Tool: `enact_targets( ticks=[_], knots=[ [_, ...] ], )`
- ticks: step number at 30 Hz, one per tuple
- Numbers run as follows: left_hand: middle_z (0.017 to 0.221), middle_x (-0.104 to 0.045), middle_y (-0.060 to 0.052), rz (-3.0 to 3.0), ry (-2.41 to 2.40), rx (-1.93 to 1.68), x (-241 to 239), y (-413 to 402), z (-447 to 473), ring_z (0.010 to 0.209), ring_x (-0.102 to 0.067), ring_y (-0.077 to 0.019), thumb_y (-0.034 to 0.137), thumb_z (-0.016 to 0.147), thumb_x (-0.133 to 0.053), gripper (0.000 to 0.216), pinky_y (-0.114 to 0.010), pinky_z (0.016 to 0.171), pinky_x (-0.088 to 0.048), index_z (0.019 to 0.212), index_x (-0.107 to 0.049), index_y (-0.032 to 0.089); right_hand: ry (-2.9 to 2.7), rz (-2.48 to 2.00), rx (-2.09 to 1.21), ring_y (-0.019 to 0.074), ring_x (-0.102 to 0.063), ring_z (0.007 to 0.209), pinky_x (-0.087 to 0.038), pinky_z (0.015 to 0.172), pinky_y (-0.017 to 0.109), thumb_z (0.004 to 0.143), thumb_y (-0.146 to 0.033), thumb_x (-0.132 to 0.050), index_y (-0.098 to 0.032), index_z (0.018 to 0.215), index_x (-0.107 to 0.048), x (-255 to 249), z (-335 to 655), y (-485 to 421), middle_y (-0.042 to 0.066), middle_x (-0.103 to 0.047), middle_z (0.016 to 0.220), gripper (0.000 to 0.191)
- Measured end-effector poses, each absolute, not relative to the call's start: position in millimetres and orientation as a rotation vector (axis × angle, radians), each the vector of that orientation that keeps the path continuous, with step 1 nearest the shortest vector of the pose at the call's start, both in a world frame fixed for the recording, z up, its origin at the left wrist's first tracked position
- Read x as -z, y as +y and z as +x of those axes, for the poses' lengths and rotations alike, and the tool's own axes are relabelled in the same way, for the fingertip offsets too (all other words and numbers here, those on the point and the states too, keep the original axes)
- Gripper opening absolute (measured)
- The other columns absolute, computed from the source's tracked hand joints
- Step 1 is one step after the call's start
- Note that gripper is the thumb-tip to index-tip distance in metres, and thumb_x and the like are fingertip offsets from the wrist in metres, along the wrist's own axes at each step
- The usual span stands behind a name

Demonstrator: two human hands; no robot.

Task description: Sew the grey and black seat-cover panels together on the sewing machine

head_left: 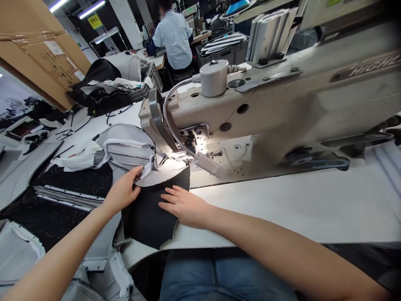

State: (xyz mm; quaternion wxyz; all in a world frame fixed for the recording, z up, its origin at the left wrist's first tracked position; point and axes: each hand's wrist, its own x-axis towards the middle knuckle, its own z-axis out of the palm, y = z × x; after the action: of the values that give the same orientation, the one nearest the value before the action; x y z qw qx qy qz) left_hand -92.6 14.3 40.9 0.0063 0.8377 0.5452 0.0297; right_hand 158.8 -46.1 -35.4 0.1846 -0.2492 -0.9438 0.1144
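Under the lit needle area of a sewing machine (pixel 194 142) lies the edge of a black fabric panel (pixel 150 217), together with a grey fabric piece (pixel 128 142) trimmed in white. My left hand (pixel 125 188) pinches the grey piece at its near edge, left of the needle. Flat on the black panel rests my right hand (pixel 184 207), its fingers spread, just in front of the machine. The presser foot is partly hidden by glare and by a small lamp (pixel 208 164) on a bendable metal tube.
Grey and black fabric pieces (pixel 69 196) are heaped at the left. A white tabletop (pixel 282 200) extends to the right. Behind stand a fabric-filled crate (pixel 153 79), large cardboard boxes (pixel 46 58) and a person in a light blue shirt (pixel 175 39).
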Motion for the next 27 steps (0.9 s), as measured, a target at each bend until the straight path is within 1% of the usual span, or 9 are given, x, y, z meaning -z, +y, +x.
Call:
enact_targets(
  ticks=[6, 11, 14, 17, 20, 22, 24, 26, 27],
  knots=[
    [0.098, -0.062, -0.007, 2.302, 1.672, -0.345, -31.2, 37.0, -100.7, 0.095, -0.060, -0.0193, 0.029, 0.070, -0.050, 0.050, -0.032, 0.090, -0.046, 0.116, -0.038, 0.014, -2.665, -0.695, -0.335, 0.0293, -0.035, 0.131, -0.027, 0.110, 0.044, 0.082, -0.010, -0.050, -0.012, 0.131, -0.050, 29.6, 160.2, -48.5, 0.012, -0.048, 0.136, 0.049],
    [0.092, -0.063, -0.006, 2.361, 1.717, -0.243, -50.1, 38.7, -93.2, 0.088, -0.059, -0.0199, 0.016, 0.064, -0.043, 0.027, -0.031, 0.084, -0.046, 0.089, -0.054, 0.017, -2.674, -0.683, -0.348, 0.0285, -0.034, 0.132, -0.027, 0.110, 0.044, 0.079, -0.007, -0.049, -0.012, 0.130, -0.051, 26.6, 161.3, -50.1, 0.011, -0.047, 0.137, 0.051],
    [0.085, -0.060, -0.006, 2.670, 1.660, -0.267, -79.8, 8.6, -68.0, 0.084, -0.057, -0.0202, 0.011, 0.068, -0.039, 0.021, -0.030, 0.079, -0.044, 0.079, -0.056, 0.018, -2.659, -0.686, -0.361, 0.0282, -0.034, 0.132, -0.026, 0.110, 0.044, 0.076, -0.007, -0.052, -0.012, 0.130, -0.052, 27.8, 161.6, -50.4, 0.012, -0.047, 0.137, 0.054],
    [0.071, -0.056, -0.005, 3.089, 1.406, -0.053, -92.4, -39.1, -32.3, 0.073, -0.055, -0.0191, 0.005, 0.070, -0.039, 0.022, -0.028, 0.068, -0.042, 0.075, -0.056, 0.018, -2.608, -0.616, -0.384, 0.0278, -0.039, 0.128, -0.028, 0.108, 0.043, 0.073, -0.012, -0.057, -0.015, 0.123, -0.058, 27.1, 161.4, -49.2, 0.012, -0.054, 0.130, 0.050],
    [0.068, -0.055, -0.005, 3.187, 1.269, 0.300, -75.9, -76.8, -4.7, 0.065, -0.053, -0.0186, 0.004, 0.075, -0.041, 0.022, -0.027, 0.059, -0.040, 0.079, -0.058, 0.018, -2.620, -0.527, -0.460, 0.0259, -0.055, 0.106, -0.041, 0.094, 0.038, 0.070, -0.018, -0.064, -0.015, 0.107, -0.066, 20.3, 166.1, -49.3, 0.010, -0.065, 0.107, 0.037],
    [0.069, -0.056, -0.005, 3.180, 1.207, 0.427, -57.7, -88.2, 1.2, 0.064, -0.053, -0.0194, 0.006, 0.079, -0.042, 0.020, -0.028, 0.056, -0.039, 0.082, -0.058, 0.018, -2.645, -0.436, -0.574, 0.0221, -0.058, 0.093, -0.043, 0.086, 0.033, 0.070, -0.021, -0.068, -0.016, 0.099, -0.067, 13.8, 176.0, -52.0, 0.006, -0.067, 0.095, 0.030],
    [0.071, -0.057, -0.006, 3.160, 1.169, 0.476, -43.0, -90.6, -1.4, 0.064, -0.054, -0.0202, 0.007, 0.081, -0.042, 0.020, -0.029, 0.056, -0.040, 0.084, -0.058, 0.018, -2.596, -0.415, -0.702, 0.0172, -0.058, 0.089, -0.042, 0.083, 0.028, 0.077, -0.023, -0.066, -0.019, 0.095, -0.067, 9.5, 191.6, -56.8, 0.002, -0.067, 0.089, 0.018],
    [0.073, -0.058, -0.007, 3.152, 1.166, 0.474, -35.8, -88.5, -6.8, 0.065, -0.054, -0.0202, 0.005, 0.081, -0.041, 0.023, -0.029, 0.057, -0.040, 0.087, -0.059, 0.018, -2.489, -0.655, -0.714, 0.0145, -0.057, 0.083, -0.042, 0.076, 0.025, 0.087, -0.025, -0.059, -0.020, 0.089, -0.064, 9.2, 208.5, -61.2, 0.000, -0.065, 0.083, 0.008],
    [0.073, -0.058, -0.007, 3.153, 1.157, 0.467, -35.0, -87.2, -8.8, 0.065, -0.054, -0.0199, 0.005, 0.081, -0.040, 0.024, -0.029, 0.057, -0.040, 0.088, -0.059, 0.018, -2.427, -0.854, -0.654, 0.0147, -0.056, 0.079, -0.041, 0.070, 0.025, 0.090, -0.026, -0.057, -0.018, 0.085, -0.062, 10.5, 215.3, -62.0, 0.001, -0.063, 0.081, 0.010]
  ],
)
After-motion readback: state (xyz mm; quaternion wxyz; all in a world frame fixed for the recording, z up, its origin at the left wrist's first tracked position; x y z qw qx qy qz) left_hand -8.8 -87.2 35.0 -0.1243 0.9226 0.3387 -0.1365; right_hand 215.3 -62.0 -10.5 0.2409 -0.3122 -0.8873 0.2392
